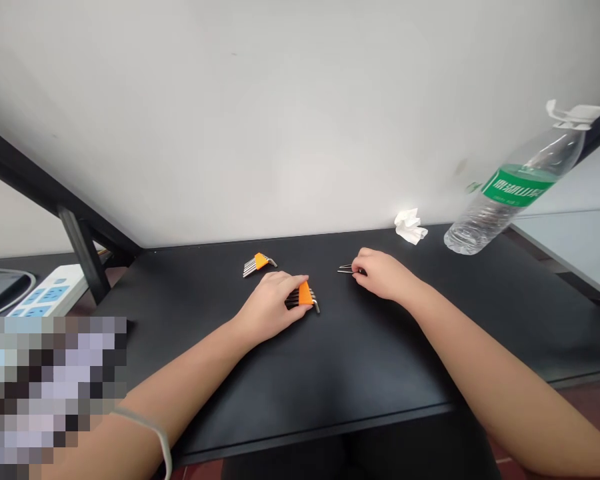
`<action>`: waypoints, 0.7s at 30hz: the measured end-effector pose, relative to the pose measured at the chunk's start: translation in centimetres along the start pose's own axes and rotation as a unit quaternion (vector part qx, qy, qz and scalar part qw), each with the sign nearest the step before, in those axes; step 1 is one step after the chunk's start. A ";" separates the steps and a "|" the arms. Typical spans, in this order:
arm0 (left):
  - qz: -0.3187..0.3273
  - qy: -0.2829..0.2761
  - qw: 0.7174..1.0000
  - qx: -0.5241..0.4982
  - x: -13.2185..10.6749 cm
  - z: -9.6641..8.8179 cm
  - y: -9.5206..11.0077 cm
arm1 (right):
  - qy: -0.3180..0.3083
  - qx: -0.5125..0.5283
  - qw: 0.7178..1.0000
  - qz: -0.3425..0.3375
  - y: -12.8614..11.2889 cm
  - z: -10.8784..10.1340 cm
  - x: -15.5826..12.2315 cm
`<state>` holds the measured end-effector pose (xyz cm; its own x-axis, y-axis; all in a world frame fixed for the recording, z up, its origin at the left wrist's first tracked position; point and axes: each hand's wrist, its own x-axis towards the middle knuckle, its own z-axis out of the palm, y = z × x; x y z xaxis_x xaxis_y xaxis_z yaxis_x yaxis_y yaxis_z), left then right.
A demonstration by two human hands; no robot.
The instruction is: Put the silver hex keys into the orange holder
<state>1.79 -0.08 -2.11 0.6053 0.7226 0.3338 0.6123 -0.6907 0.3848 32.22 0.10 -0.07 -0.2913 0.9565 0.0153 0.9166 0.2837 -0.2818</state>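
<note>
My left hand [269, 303] is closed around an orange hex key holder [305, 293], thumb below and fingers above. Short bent ends of several hex keys stick out on its right side. To the right, my right hand [377, 273] pinches thin metal hex keys [346, 269] at the tabletop; their slim ends point left out of the fingers, and the rest is hidden. A second orange hex key set [260, 261], filled with several silver keys, lies on the table beyond my left hand.
A large clear water bottle [514, 187] with a green label stands at the right rear of the black table [360, 373]. Crumpled white tissue [410, 226] lies by the wall. At left are a dark metal frame [83, 240] and a white power strip [47, 293].
</note>
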 end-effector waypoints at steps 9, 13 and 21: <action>-0.002 -0.010 1.000 -0.016 0.2 0.0 0.4 | -0.028 0.030 0.998 -0.057 -2.9 0.2 -0.7; -0.006 -0.011 1.000 -0.023 0.2 0.0 0.6 | -0.003 0.128 0.980 -0.153 -4.2 0.8 -0.9; 0.002 -0.011 1.000 -0.022 0.1 0.0 0.6 | 0.030 0.123 0.972 -0.197 -4.8 1.2 -0.9</action>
<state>2.22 -0.44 -1.87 0.6188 0.7184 0.3177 0.5873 -0.6917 0.4203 27.79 -2.24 0.08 -0.5830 0.7814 0.2225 0.6418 0.6109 -0.4635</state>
